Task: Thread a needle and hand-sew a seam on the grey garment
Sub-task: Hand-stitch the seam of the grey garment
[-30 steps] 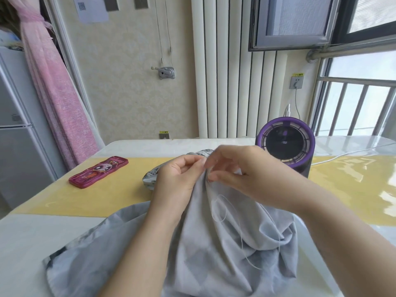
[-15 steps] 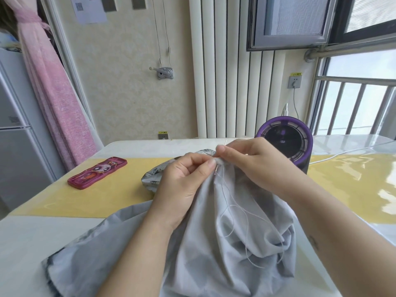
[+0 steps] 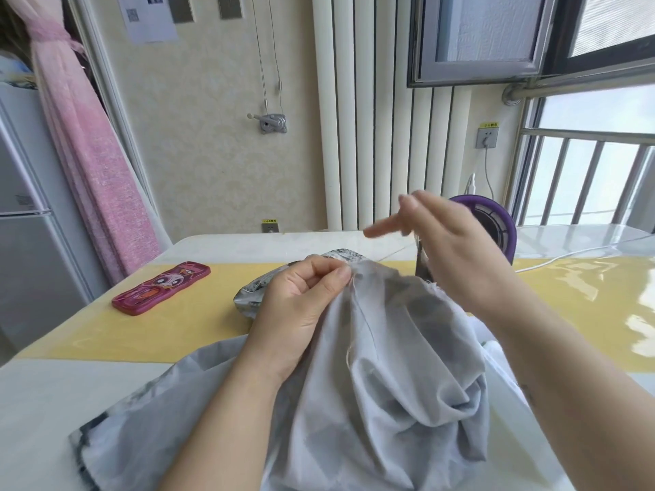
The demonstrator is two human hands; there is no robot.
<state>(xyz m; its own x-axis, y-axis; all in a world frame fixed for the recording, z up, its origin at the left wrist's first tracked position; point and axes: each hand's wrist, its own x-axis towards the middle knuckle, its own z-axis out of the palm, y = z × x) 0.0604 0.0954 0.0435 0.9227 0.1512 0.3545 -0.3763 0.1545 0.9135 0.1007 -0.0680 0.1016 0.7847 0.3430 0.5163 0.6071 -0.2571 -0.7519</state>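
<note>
The fingers (image 3: 336, 278) of the left hand (image 3: 301, 306) are pressed together, thumb against forefinger, pinching the top fold of the grey garment (image 3: 390, 384). The garment lies heaped on the table (image 3: 53, 402), just in front of the purple fan (image 3: 496, 225). The right hand (image 3: 457, 256) is raised in front of the fan with its forefinger straight out. I cannot tell whether its other fingers pinch the needle, which is not clearly visible.

A hard upward pull could pucker the seam or draw the thread (image 3: 349, 356) out of the needle's eye. If the left pinch slackens, the fold could slip and the stitch line wander. Slack thread could also knot on itself.

Half a second ago the right hand was down at the fold, touching the left fingers, and loose loops of thread lay across the cloth. Now it has lifted towards the fan, the loops are gone, and only a short length hangs below the pinch. The left hand has hardly moved.
</note>
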